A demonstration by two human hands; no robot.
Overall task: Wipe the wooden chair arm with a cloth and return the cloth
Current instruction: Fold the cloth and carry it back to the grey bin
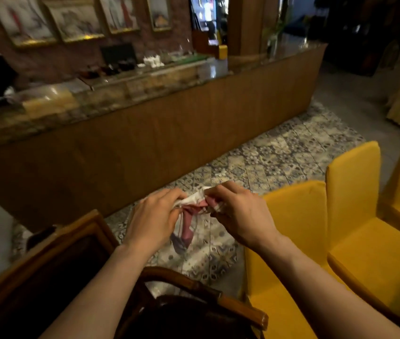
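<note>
A white cloth [189,216] with pink and purple stripes hangs bunched between my two hands, held in the air above the tiled floor. My left hand [154,216] grips its left side and my right hand [238,214] pinches its top right part. Below my forearms curves the wooden chair arm [208,293], dark brown with a lighter rounded end at the right. The chair's wooden back [54,253] stands at the lower left. The cloth hangs well above the arm and does not touch it.
Yellow upholstered chairs [355,216] stand close at the right. A long wooden counter [169,123] with a glass top runs across the room ahead. Patterned floor tiles [279,155] lie between. Framed pictures hang on the brick wall behind.
</note>
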